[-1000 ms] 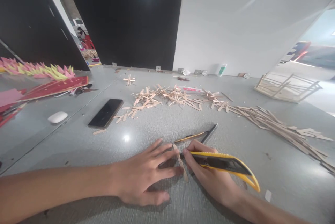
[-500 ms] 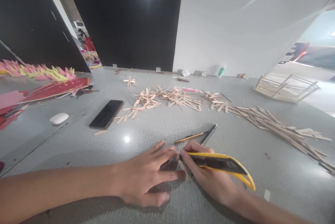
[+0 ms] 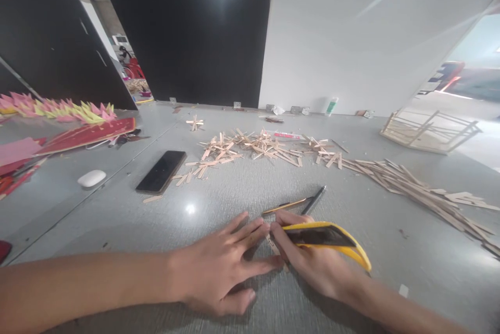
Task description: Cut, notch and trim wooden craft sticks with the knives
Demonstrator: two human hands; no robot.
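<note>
My right hand [image 3: 312, 256] is closed round a yellow and black utility knife [image 3: 324, 235], its front end low near the tabletop and hidden by my fingers. Under the fingertips of my left hand [image 3: 222, 266] lies a small flat wooden stick [image 3: 272, 244], partly covered. That left hand is spread on the table, its fingers apart and pressing the stick down. Just beyond my hands are a thin orange and black pencil-like tool [image 3: 287, 205] and a dark pen [image 3: 314, 199], which meet at an angle.
Cut wooden pieces [image 3: 258, 144] are heaped across the middle, with longer wooden strips [image 3: 414, 188] to the right. A phone [image 3: 161, 171] and a white case [image 3: 91, 178] lie left. A stick frame [image 3: 429, 133] stands at far right; panels [image 3: 187, 37] rise behind.
The utility knife's rear end has swung slightly left and up with my right hand. My left hand stays on the wooden stick, and the whole view has shifted a little.
</note>
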